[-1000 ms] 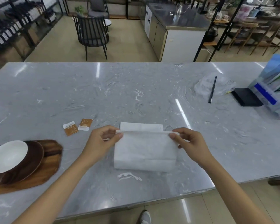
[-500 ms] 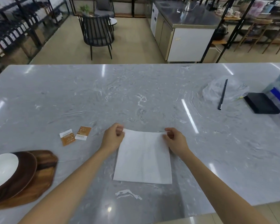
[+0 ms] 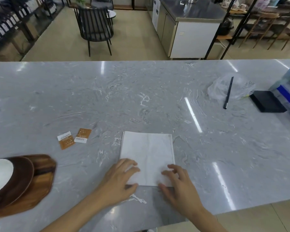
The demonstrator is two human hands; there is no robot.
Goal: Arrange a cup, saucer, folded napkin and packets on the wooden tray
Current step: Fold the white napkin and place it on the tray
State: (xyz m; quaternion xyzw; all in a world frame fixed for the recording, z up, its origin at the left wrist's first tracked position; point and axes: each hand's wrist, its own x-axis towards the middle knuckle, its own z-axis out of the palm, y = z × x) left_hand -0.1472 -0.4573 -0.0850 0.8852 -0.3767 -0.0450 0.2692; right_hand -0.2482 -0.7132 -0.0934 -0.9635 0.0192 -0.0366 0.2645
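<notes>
— What does your napkin (image 3: 147, 156) look like?
— White, folded flat into a square on the tabletop (image 3: 141, 97), right of the two packets (image 3: 74, 138).
— And your grip?
— Your left hand (image 3: 119, 180) and right hand (image 3: 179, 185) lie unclenched, fingers spread on its near corners, pressing down and grasping nothing.

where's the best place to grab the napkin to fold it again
Probably the near edge of the napkin, from the person's side. It lies flat on the marble counter, and the left hand and right hand sit on its two near corners, so pinching those corners would let them lift it over.
</notes>
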